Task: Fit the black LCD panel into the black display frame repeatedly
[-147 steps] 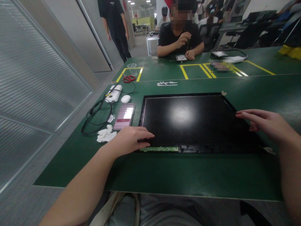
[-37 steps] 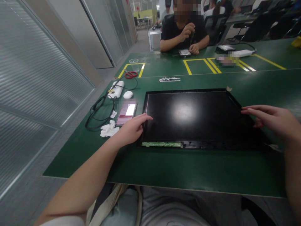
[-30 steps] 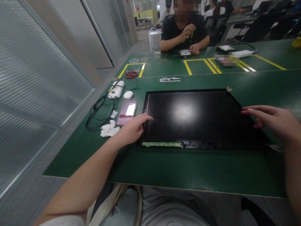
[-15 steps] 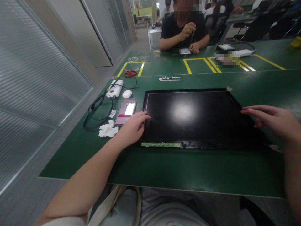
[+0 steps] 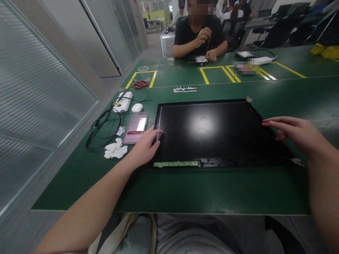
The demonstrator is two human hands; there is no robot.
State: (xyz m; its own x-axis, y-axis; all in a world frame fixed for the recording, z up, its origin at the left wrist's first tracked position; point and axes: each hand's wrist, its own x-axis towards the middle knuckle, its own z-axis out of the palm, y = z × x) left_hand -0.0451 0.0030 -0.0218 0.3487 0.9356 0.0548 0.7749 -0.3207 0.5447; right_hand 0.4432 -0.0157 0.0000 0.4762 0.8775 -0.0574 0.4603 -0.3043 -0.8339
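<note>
A black flat display screen (image 5: 206, 137) lies face up on the green table, within a thin black frame. A narrow green circuit board (image 5: 176, 164) runs along the left part of its near edge. At the screen's left edge is my left hand (image 5: 148, 143), its fingers stretched over the border and the thumb apart. My right hand (image 5: 293, 132) is at the right edge, fingers extended and fingertips touching or just above the rim. The underside of the right fingers is partly hidden.
Left of the screen lie a phone (image 5: 135, 128), crumpled tissue (image 5: 116, 149), a white mouse-like object (image 5: 137, 108), a white box (image 5: 123, 101) with black cable, and red scissors (image 5: 141, 84). Pale strips (image 5: 184, 89) lie beyond. Opposite, a person (image 5: 200, 38) works on a small device.
The camera view has shifted, so the scene sits slightly further left. Both hands stay at the screen's two side edges, with little visible movement.
</note>
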